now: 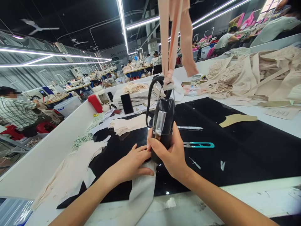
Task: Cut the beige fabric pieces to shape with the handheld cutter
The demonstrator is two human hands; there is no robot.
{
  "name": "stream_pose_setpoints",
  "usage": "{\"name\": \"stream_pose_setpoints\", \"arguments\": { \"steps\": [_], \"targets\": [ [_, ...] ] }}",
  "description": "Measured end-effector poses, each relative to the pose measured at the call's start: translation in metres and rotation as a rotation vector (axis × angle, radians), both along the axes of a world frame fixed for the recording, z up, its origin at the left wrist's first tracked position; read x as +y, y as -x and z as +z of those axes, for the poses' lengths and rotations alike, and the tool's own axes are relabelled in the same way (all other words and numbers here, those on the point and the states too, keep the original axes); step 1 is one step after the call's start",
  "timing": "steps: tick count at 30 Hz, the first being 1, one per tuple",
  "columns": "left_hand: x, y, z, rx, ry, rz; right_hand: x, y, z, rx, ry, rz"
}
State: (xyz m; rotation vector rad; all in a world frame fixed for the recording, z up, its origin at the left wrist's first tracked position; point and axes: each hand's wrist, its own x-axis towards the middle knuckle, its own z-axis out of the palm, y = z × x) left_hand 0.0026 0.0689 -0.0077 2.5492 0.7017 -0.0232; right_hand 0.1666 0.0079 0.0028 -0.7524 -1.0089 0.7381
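My right hand (170, 153) grips a black hand-held tool (163, 124) with a shiny panel and a black cord, its lower end standing on a pale fabric strip (141, 194). My left hand (133, 163) lies flat on that strip, fingers spread, just left of the tool. The strip runs over the black mat (246, 147) toward the table's near edge. Beige fabric strips (175, 37) hang knotted from above, right behind the tool's top.
Teal thread snips (199, 144) and a pen (189, 127) lie right of the tool. Cut beige pieces (128, 124) and a phone (127, 103) sit behind; a fabric heap (254, 75) fills the back right. A white wall (47, 150) borders the left. Other people work at far tables.
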Motion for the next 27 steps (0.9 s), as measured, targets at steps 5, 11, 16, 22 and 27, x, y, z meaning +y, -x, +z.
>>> {"name": "stream_pose_setpoints", "arguments": {
  "steps": [5, 11, 16, 22, 27],
  "targets": [
    [0.001, 0.000, -0.003, -0.056, 0.012, -0.002, -0.003, 0.003, -0.001, -0.012, -0.004, -0.005],
    [-0.001, -0.001, -0.003, -0.063, -0.006, -0.005, -0.004, 0.005, -0.004, -0.037, 0.000, -0.023],
    [-0.002, 0.002, -0.001, -0.082, -0.051, -0.021, -0.002, 0.003, -0.005, -0.044, 0.004, -0.015],
    [-0.028, 0.019, -0.004, -0.210, -0.263, 0.117, -0.002, -0.009, 0.004, -0.047, -0.019, 0.005],
    [-0.063, 0.026, -0.019, -0.151, -0.369, 0.117, 0.001, -0.019, 0.013, -0.122, 0.008, 0.054]
  ]
}}
